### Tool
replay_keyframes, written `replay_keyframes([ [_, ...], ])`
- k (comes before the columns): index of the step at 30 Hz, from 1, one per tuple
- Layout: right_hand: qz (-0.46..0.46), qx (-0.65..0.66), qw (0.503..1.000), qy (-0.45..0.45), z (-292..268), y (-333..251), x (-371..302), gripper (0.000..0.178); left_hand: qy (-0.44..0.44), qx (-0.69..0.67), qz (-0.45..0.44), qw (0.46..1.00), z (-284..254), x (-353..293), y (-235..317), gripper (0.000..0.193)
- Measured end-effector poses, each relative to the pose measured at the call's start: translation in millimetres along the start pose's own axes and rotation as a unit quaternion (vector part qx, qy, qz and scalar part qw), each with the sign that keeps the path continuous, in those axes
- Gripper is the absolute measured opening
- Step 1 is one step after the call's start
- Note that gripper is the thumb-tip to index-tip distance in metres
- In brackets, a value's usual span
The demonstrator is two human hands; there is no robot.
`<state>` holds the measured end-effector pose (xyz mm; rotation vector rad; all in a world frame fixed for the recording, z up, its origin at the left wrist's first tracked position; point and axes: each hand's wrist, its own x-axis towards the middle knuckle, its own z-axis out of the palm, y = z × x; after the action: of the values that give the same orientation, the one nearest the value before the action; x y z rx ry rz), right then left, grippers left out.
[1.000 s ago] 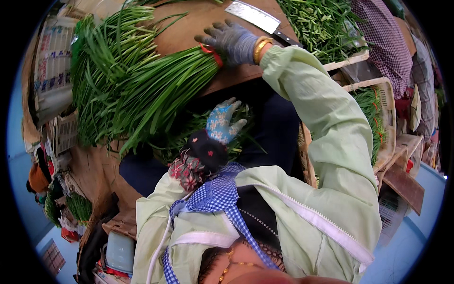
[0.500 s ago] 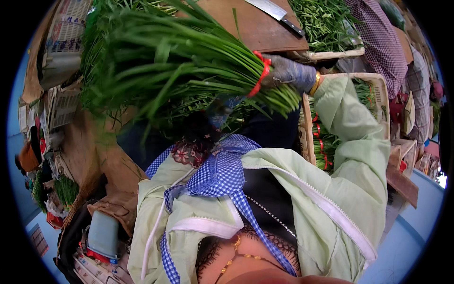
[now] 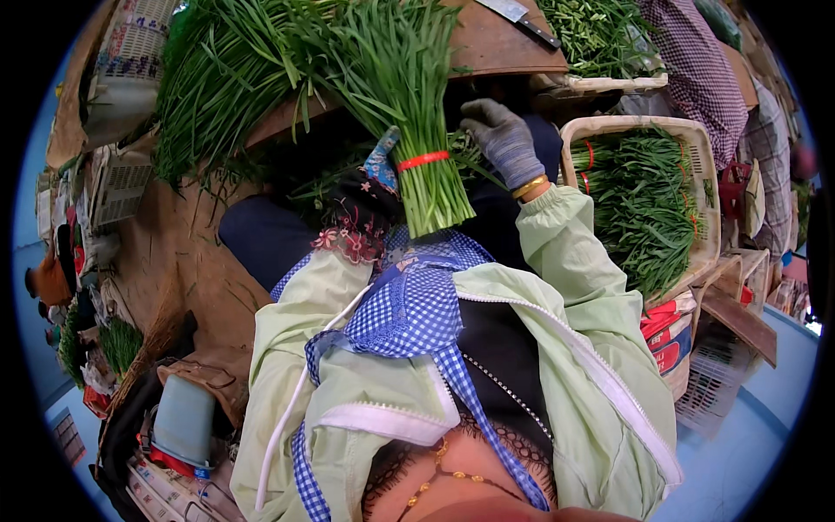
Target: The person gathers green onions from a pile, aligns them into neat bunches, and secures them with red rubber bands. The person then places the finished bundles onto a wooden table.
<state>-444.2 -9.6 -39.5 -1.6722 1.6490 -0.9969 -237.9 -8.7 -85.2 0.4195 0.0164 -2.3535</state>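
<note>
A bunch of garlic chives [image 3: 417, 122] stands nearly upright in front of my apron, its cut ends toward me and its leaves reaching over the board's edge. A red tie [image 3: 423, 161] circles it near the cut ends. My left hand [image 3: 381, 163], in a blue patterned glove, grips the bunch from the left beside the tie; its other fingers are hidden behind the stems. Just right of the bunch, my right hand [image 3: 504, 143] in a grey knit glove is apart from it, fingers loosely bent and holding nothing I can see.
Loose chives [image 3: 235, 87] pile up at the far left. A knife [image 3: 526, 24] lies on the brown board [image 3: 496, 52]. A cream crate [image 3: 709, 174] of tied bunches stands at my right, with another crate [image 3: 600, 84] of cut greens beyond it. A blue-grey container [image 3: 184, 422] is low left.
The bunch has swung from lying leftward to nearly upright. My right hand has let go of it and drawn back, and my left hand now holds it.
</note>
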Motion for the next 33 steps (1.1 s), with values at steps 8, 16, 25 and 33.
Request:
replay_keyframes([
  [8, -0.106, -0.244, 0.958, -0.106, 38, -48, 18, 0.021, 0.094, 0.091, -0.013, 0.991, -17, -3, -6, 0.04],
  [16, -0.062, -0.154, 0.983, -0.084, 34, -40, 5, 0.016, 0.134, 0.143, 0.018, 0.98, -16, -5, -10, 0.034],
  [25, 0.264, 0.357, 0.878, -0.177, 37, -15, 4, 0.013, 0.058, 0.072, -0.027, 0.995, -30, -8, 2, 0.034],
  [33, 0.239, 0.362, 0.845, -0.312, -1, -33, 24, 0.021, -0.107, 0.035, -0.022, 0.993, -23, 11, 19, 0.045],
])
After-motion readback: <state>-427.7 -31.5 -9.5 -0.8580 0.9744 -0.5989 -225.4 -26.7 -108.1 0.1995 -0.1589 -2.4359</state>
